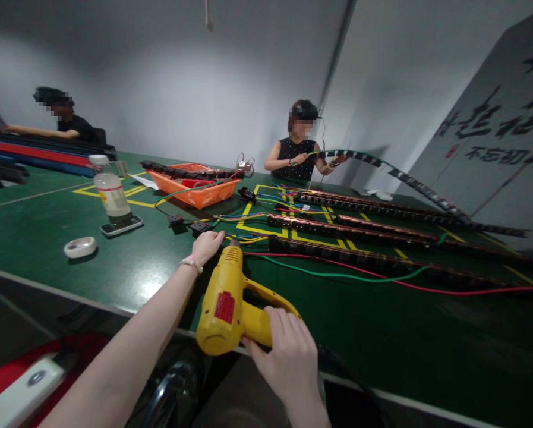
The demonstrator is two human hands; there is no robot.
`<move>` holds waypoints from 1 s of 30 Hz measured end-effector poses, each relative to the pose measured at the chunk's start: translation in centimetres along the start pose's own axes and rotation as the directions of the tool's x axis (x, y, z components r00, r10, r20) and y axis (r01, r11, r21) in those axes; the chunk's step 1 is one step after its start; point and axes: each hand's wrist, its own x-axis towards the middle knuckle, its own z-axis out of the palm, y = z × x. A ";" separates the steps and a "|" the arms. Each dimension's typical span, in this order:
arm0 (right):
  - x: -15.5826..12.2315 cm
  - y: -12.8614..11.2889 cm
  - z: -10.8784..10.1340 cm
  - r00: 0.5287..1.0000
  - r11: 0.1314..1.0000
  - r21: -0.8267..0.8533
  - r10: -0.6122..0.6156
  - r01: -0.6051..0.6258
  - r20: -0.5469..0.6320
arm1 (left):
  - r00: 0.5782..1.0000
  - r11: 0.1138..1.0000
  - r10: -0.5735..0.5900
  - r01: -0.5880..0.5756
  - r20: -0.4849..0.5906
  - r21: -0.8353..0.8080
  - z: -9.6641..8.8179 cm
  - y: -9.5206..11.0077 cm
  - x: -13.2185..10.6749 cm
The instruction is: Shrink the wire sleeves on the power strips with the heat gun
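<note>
While the right hand (290, 348) is wrapped around the handle of the yellow heat gun (221, 303), the left hand (207, 245) is positioned at the coloured wires (252, 239), just beside a black connector (201, 228). Whether the left fingertips pinch the wires cannot be determined. The heat gun is located above the near edge of the green table (382, 339), its nozzle pointing away from the wearer, close to the wires.

The wires enter the end of a dark cable bundle (328, 252), which extends to the right. A red wire (448, 290) and a green wire (337, 276) run along its near side. Further bundles lie beyond it, across yellow marking lines.

To the left, a white ring-shaped object (80, 247) lies near a flat black device (122, 225); a labelled bottle (113, 195) stands just behind the device. An orange basket (204, 196) sits farther back, with a dark bundle resting across it.

Across the table, a co-worker (297, 159) holds a long, arched strip (409, 177). Another person (76, 128) is at far left.
</note>
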 end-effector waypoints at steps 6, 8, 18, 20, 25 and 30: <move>-1.0 1.8 -0.6 0.999 0.998 -0.057 0.022 -0.025 -0.047 | 1.000 1.000 -0.003 0.003 -0.002 0.001 0.2 -0.1 0.1; -1.1 2.4 -0.9 0.998 0.995 -0.100 0.017 -0.024 -0.061 | 1.000 1.000 -0.003 0.003 -0.001 -0.008 0.2 -0.2 0.1; -1.3 4.4 -2.0 0.996 0.971 -0.229 0.059 -0.071 -0.061 | 1.000 1.000 0.016 -0.016 0.001 -0.024 0.2 -0.1 0.0; -1.4 4.4 -2.0 0.997 0.971 -0.228 0.059 -0.070 -0.055 | 1.000 1.000 0.014 -0.014 0.005 -0.028 0.2 -0.1 0.0; -1.3 4.4 -2.0 0.997 0.975 -0.212 0.059 -0.069 -0.054 | 1.000 1.000 0.010 -0.010 0.016 -0.017 0.1 0.0 -0.1; -0.6 4.5 -3.2 0.994 0.990 -0.128 0.076 -0.066 0.075 | 1.000 1.000 0.009 -0.010 0.016 0.005 0.1 0.1 -0.2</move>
